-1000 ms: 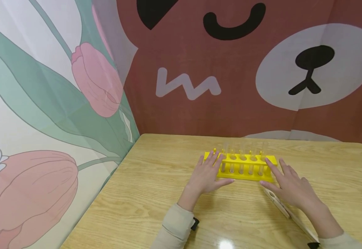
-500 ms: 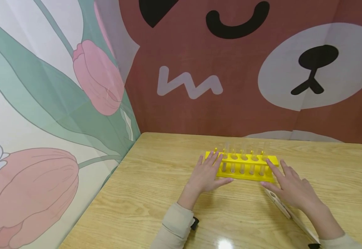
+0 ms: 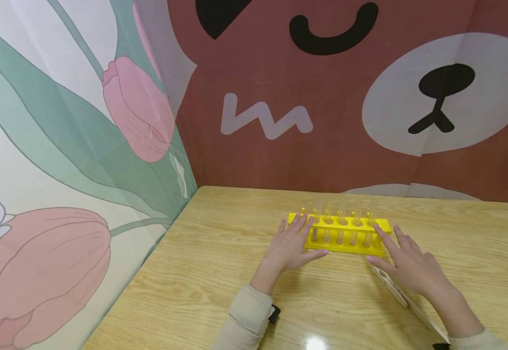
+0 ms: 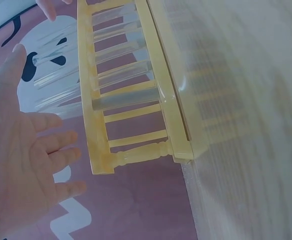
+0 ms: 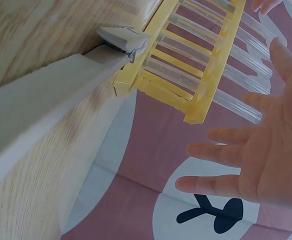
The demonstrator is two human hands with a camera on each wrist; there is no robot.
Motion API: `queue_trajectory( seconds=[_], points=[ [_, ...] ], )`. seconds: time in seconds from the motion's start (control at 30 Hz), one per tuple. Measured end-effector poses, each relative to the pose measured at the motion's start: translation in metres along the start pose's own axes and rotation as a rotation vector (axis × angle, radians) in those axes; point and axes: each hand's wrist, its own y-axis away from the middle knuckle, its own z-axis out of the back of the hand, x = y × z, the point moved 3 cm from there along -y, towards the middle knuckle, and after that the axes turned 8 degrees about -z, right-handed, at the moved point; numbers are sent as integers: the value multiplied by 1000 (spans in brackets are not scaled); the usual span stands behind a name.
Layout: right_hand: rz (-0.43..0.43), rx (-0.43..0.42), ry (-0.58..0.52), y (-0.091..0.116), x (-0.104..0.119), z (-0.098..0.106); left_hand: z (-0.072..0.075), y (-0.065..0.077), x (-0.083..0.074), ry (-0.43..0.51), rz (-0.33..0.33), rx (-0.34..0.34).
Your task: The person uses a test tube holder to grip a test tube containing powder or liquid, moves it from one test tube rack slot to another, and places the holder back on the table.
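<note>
A yellow test tube rack [image 3: 341, 250] stands on the table, holding several clear test tubes [image 3: 353, 237] upright in a row. My left hand [image 3: 285, 245] spreads its fingers over the rack's left end in the head view. At the other end is my right hand [image 3: 413, 265], fingers spread and index fingertip right at the rack's top corner. Both palms show with nothing held in the wrist views. One tube [image 4: 126, 99], nearest the left end, looks greyer than the others. Below the right hand lies a pale wooden test tube clamp [image 3: 391, 289], partly hidden by the forearm.
The wooden table [image 3: 219, 272] reaches back to a hanging cloth [image 3: 254, 165] with a bear print. On the left hangs another cloth [image 3: 83, 146] printed with tulips. A small black item [image 3: 274, 314] shows at the left sleeve.
</note>
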Motion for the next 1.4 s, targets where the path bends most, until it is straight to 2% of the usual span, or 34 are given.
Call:
queue_trajectory(
  seconds=[0.23,0.77,1.1,1.4],
  points=[
    [-4,10,-10,0,-2,-2,1,0,0,-11,8,-12],
    [1,16,-7,1,-2,-2,-2,0,3,28,33,-19],
    [1,18,-14,2,-1,-2,-4,-3,5,-21,24,-95],
    [11,12,-14,1,0,-1,-4,-4,7,-19,70,-120]
  ],
)
